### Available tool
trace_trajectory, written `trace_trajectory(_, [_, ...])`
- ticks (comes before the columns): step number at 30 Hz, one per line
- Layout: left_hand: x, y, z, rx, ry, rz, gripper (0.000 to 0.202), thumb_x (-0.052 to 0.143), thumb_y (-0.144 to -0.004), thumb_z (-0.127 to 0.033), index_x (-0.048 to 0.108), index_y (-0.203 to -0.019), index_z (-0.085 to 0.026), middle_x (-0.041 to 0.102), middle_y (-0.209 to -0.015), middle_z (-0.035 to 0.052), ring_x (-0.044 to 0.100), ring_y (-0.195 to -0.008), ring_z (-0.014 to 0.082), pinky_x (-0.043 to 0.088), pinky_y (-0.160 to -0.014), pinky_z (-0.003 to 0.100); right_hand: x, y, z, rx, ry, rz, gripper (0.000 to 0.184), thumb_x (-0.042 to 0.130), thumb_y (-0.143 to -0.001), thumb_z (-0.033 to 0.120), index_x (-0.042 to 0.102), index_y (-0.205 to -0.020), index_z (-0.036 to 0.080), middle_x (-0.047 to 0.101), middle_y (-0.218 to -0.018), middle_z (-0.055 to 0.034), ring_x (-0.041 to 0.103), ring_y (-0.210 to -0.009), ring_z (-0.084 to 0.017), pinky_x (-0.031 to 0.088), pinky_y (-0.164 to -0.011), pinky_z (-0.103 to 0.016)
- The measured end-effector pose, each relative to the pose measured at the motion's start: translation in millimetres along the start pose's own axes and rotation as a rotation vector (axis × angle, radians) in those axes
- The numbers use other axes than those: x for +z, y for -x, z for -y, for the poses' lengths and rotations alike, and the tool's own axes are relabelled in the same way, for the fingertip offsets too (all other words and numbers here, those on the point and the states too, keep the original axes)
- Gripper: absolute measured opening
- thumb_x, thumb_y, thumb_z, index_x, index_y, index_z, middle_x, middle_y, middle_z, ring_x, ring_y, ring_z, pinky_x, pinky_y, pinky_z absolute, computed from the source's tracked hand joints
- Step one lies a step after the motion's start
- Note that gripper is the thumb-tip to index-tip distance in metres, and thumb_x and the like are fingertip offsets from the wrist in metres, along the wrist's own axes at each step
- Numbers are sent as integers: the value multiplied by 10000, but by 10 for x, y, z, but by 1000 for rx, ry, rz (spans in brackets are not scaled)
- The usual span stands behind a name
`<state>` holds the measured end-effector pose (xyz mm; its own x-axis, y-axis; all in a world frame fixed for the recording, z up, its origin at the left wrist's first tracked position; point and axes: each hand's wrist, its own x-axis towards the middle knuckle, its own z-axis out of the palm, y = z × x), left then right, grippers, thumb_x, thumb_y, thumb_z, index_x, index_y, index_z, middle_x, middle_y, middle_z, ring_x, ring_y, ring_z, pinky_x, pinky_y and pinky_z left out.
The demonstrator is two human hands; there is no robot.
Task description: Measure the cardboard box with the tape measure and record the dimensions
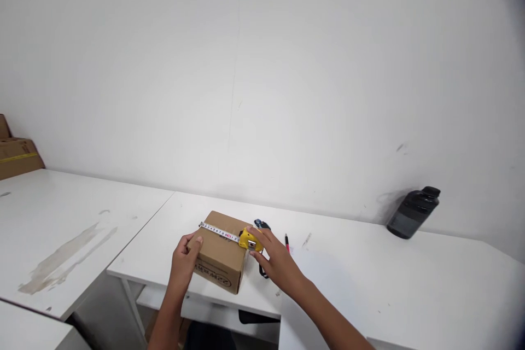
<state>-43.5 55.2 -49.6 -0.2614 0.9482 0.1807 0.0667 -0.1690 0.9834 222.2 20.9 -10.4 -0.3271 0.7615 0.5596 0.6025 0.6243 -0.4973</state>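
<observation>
A closed brown cardboard box [225, 253] with dark printing on its near side sits on the white desk. My left hand [187, 251] grips the box's left edge, its thumb on the top face. In my right hand [273, 257] is a yellow tape measure [249, 239], held at the box's right edge. Its white blade [219, 231] stretches across the top of the box, with the metal end hook at the far left edge. A dark strap-like item [262, 224] lies behind my right hand, partly hidden.
A black bottle [413, 213] stands near the wall at the right. A red and black pen [287, 243] lies beyond my right wrist, by a white sheet [315, 273]. Cardboard boxes [18, 158] are stacked at the far left. The desk [139, 246] has a front edge with a shelf below.
</observation>
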Motion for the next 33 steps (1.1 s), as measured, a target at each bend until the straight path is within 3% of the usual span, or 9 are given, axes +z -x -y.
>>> trace_trajectory(4, [24,46,3,-5,4,-19,535,648,-730,-588,658,-1040,-152,703,-861,54,620,-783,217,486,-657,295,2,36,57,45,-72,-35,516,533,-887,211,485,-1387,329,585,-1253,-85,574,-1123,-247,515,-941,-444])
trace_trajectory(8, [88,90,48,-4,-28,-102,506,593,-777,-574,629,-1074,-165,693,-957,73,629,-892,250,501,-720,328,-153,176,-34,321,-239,-287,554,634,-831,352,494,-1362,279,606,-1254,-87,626,-898,-207,558,-708,-338])
trace_trajectory(14, [375,-57,3,328,-65,-369,393,560,-827,-342,491,-1189,-203,431,-1446,113,471,-1274,243,409,-1015,390,-768,708,-1030,808,-222,-641,663,752,-650,501,575,-1205,187,665,-896,-35,587,-657,-152,507,-594,-286])
trace_trajectory(17, [540,-117,-106,513,-217,-423,298,512,-825,-254,522,-1114,-180,396,-1450,142,398,-1334,270,345,-1078,457,-1018,1036,-1550,1116,-275,-740,595,659,-688,567,588,-1068,115,637,-722,-39,536,-505,-132,431,-453,-257])
trace_trajectory(20, [687,15,-147,703,-439,-426,180,546,-801,-240,594,-964,-180,471,-1391,169,336,-1373,346,228,-1126,564,-1146,1272,-1831,1199,-213,-759,606,655,-678,563,566,-1071,111,643,-721,-55,527,-476,-138,407,-424,-261])
trace_trajectory(23, [909,360,-48,946,-512,-182,196,599,-800,-232,622,-993,-208,598,-1259,142,458,-1295,325,298,-1101,538,-1200,1393,-1951,1187,-145,-718,610,744,-607,500,594,-1076,140,678,-811,-79,615,-618,-198,461,-517,-287])
trace_trajectory(25, [1130,610,76,1031,-581,209,240,541,-856,-233,636,-1076,-241,660,-1198,99,552,-1208,273,348,-1082,486,-1236,1412,-2001,1179,9,-574,610,738,-640,480,597,-1143,164,695,-908,-93,659,-778,-242,493,-625,-308])
trace_trajectory(27, [1380,784,219,948,-697,488,333,489,-901,-305,625,-1200,-248,635,-1286,95,545,-1231,269,374,-1067,467,-1287,1370,-2038,1177,204,-374,593,652,-750,486,556,-1250,183,690,-1017,-106,670,-893,-258,505,-708,-327])
trace_trajectory(33, [1840,774,622,635,-895,702,609,480,-898,-494,440,-1448,-233,431,-1507,106,327,-1422,321,257,-1141,533,-1216,849,-1958,1049,476,-162,560,426,-930,374,401,-1420,102,479,-1357,-255,572,-1177,-333,476,-898,-435])
